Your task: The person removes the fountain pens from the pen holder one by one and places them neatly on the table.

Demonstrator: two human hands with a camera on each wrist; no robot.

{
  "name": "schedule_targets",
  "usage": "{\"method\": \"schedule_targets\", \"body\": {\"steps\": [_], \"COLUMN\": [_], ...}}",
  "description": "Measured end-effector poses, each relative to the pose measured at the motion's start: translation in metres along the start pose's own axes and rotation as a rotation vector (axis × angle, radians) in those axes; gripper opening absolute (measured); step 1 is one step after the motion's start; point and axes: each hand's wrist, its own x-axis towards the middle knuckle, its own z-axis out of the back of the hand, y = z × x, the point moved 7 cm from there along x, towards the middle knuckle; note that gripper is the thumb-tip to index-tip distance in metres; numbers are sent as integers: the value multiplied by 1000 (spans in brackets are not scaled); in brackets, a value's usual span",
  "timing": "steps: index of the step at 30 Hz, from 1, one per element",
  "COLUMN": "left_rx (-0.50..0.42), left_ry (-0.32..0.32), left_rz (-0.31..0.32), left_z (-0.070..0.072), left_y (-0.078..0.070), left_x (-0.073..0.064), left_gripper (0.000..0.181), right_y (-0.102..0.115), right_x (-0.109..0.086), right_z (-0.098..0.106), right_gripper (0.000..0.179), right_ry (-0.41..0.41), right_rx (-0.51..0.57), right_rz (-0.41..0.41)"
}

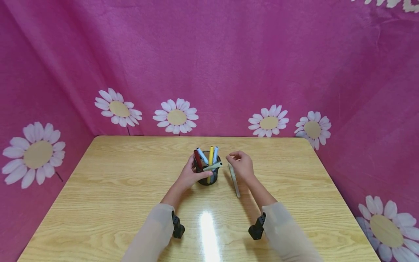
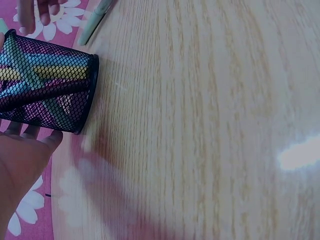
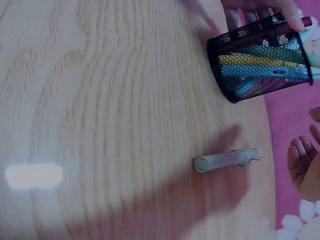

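Note:
A black mesh pen cup (image 1: 205, 182) stands upright on the wooden table, with several pens leaning in it. Among these are a dark red pen (image 1: 198, 160), a yellow pen (image 1: 211, 155), blue-white ones and a pale green pen (image 1: 212, 166) slanting across the rim. My left hand (image 1: 191, 175) grips the cup from its left side, thumb in front and fingers behind. To the right of the cup, another pale green pen (image 3: 225, 160) with a clip lies on the table. Over its far end hovers my right hand (image 1: 241, 165), its fingers loosely curled and holding nothing.
The wooden table (image 1: 131, 182) reaches back to a pink cloth (image 1: 216, 72) printed with white daisies, which also hangs at both sides. A bright light reflection (image 1: 209, 233) shows on the tabletop between the forearms. Each wrist carries a small black camera (image 1: 178, 227).

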Motion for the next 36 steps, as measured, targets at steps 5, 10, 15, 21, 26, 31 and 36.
{"method": "schedule_targets", "body": {"steps": [5,10,15,21,26,31,36], "left_rx": [10,9,4,21,21,17,17], "left_ry": [-2,-5,-38,-63,-67,-69,-69], "left_rz": [4,11,-13,-24,-17,-16,-22], "left_z": [0,1,1,2,3,3,3], "left_y": [0,0,18,25,26,26,26], "left_x": [1,1,13,16,17,17,17], "left_gripper": [94,94,96,97,98,97,96], "right_y": [12,18,27,33,36,39,39], "right_x": [-2,-4,-6,-12,-16,-18,-19], "right_z": [5,7,10,8,5,1,-2], "right_gripper": [27,31,29,30,35,40,40], "right_ry": [51,122,177,289,364,414,435], "right_rx": [-13,-45,-84,-67,-45,-46,-59], "right_rz": [35,54,126,194,201,209,215]}}
